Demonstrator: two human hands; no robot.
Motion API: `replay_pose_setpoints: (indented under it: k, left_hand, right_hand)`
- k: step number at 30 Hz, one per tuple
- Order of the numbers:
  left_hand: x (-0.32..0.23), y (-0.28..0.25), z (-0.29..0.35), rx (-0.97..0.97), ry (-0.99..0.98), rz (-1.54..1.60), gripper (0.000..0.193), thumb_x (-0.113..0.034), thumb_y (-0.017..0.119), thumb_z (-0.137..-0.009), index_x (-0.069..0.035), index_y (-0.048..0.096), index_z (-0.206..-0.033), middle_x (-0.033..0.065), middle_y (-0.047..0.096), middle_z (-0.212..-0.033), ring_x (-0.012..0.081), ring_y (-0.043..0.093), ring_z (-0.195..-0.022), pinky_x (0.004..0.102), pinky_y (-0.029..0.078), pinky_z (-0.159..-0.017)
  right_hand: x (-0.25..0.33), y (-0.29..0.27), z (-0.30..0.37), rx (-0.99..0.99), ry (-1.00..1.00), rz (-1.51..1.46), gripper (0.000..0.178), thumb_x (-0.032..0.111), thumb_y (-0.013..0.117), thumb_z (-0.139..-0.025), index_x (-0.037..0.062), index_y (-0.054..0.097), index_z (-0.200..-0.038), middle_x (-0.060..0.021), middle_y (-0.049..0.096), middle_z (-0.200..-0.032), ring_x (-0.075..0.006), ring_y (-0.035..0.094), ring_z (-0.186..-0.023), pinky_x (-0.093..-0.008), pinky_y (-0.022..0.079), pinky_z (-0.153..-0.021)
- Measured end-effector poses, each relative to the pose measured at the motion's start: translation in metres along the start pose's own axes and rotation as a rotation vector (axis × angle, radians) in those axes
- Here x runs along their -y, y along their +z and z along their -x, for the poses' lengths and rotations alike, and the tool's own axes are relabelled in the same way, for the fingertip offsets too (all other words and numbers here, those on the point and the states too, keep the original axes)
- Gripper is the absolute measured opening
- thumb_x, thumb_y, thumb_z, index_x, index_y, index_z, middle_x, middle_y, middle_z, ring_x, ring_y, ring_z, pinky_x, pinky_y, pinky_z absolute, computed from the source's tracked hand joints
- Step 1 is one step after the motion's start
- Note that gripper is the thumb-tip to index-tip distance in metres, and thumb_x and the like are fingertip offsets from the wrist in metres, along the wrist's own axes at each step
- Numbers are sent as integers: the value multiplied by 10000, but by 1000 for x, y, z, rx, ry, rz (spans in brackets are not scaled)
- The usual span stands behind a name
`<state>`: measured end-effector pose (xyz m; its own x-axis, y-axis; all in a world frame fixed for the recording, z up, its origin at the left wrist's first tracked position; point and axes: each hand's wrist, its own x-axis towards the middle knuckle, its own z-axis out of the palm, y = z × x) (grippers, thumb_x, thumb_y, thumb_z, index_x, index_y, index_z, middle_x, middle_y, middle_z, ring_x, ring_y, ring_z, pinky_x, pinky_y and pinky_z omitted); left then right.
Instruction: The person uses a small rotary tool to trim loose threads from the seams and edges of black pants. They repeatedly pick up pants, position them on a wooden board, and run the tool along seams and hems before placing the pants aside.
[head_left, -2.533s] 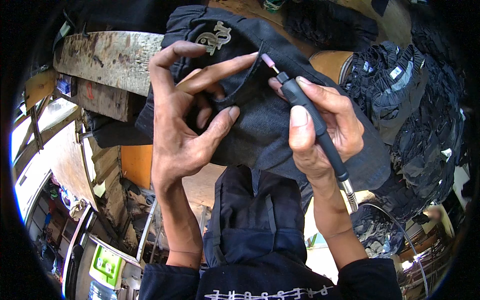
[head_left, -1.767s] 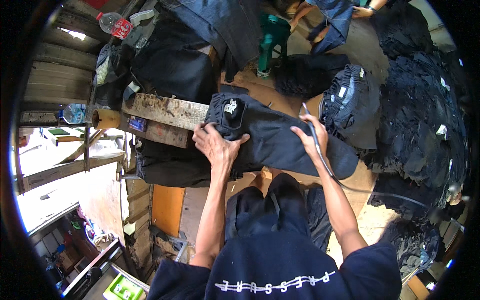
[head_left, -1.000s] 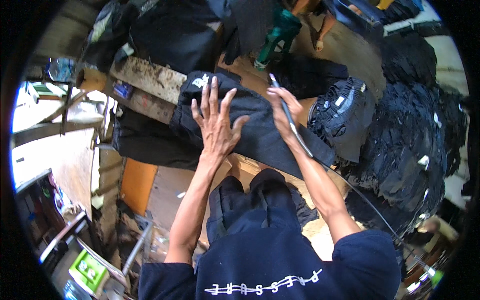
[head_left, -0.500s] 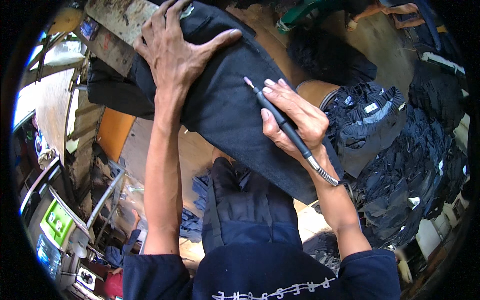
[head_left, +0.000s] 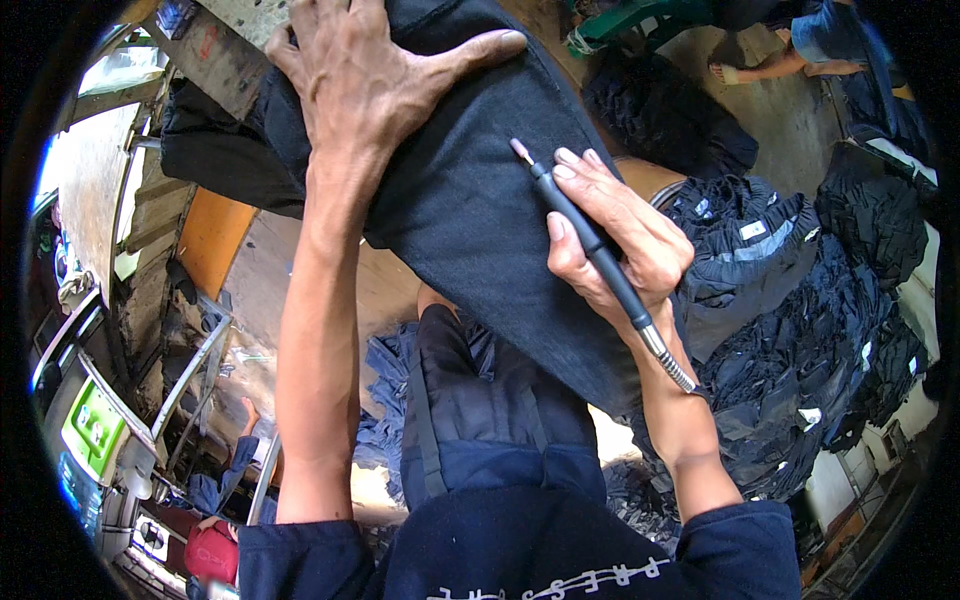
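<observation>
Across my lap and the board (head_left: 235, 65) at upper left lies a black denim garment (head_left: 450, 200), its long panel slanting down to the right. My left hand (head_left: 365, 85) lies flat on its upper part, thumb stretched right and fingertips cut off by the top edge. Pen-style in my right hand (head_left: 640, 225) is a slim black rotary grinder handpiece (head_left: 590, 235). It has a pinkish stone tip and a metal spring collar at its rear. That tip is over the middle of the cloth; whether it touches, I cannot tell.
To the right rises a big heap of dark garments (head_left: 770, 390), with an elastic-waisted one (head_left: 735, 240) nearest my right hand. Another dark bundle (head_left: 665, 110) lies beyond. A person's leg (head_left: 755, 72) shows at upper right. At left are an orange panel (head_left: 212, 240) and a green tray (head_left: 93, 425).
My right hand and the handpiece appear slightly farther right in the picture. The whole view has shifted a little; my left hand remains spread on the cloth.
</observation>
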<state>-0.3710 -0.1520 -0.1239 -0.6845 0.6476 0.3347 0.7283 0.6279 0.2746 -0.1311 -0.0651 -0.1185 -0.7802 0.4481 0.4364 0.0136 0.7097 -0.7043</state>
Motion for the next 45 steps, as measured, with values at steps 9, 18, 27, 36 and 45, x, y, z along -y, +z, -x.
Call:
replay_pose_setpoints:
  k: [9, 18, 27, 36, 45]
  left_hand:
    - [-19, -8, 6, -25, -30, 54, 1011, -647, 979, -677, -107, 626, -1456, 146, 626, -1470, 357, 497, -1472, 541, 296, -1283]
    - [-15, -9, -1, 43, -46, -22, 981, -613, 988, -681, -111, 626, -1442, 147, 611, -1470, 363, 489, -1474, 541, 294, -1284]
    - [-16, -6, 4, -18, -34, 33, 968, -588, 992, -684, -116, 624, -1445, 156, 605, -1474, 378, 482, -1480, 549, 304, -1286]
    - [-17, -5, 7, -41, -14, 21, 972, -595, 995, -677, -117, 637, -1444, 167, 618, -1468, 385, 488, -1477, 552, 313, -1287]
    - [-21, -6, 5, -37, -28, 50, 826, -595, 993, -698, -116, 686, -1297, 141, 658, -1323, 369, 549, -1348, 542, 375, -1205]
  right_hand:
    - [6, -12, 11, 43, 49, 0, 312, -15, 783, -811, -119, 798, -1106, -265, 824, -1079, -390, 820, -1103, -506, 620, -1084]
    - [7, -15, 20, 4, 81, -11, 316, 27, 781, -839, -114, 799, -1121, -274, 822, -1074, -401, 818, -1102, -521, 618, -1083]
    - [4, -13, 19, -2, 75, -14, 300, 20, 779, -843, -109, 802, -1113, -268, 823, -1054, -404, 819, -1099, -539, 611, -1086]
    - [4, -13, 20, -21, 106, 29, 309, -8, 769, -822, -103, 810, -1113, -256, 828, -1057, -402, 817, -1111, -526, 617, -1084]
    - [1, -13, 26, -69, 132, 30, 312, 111, 833, -919, -89, 806, -1157, -241, 829, -1100, -373, 812, -1134, -487, 624, -1060]
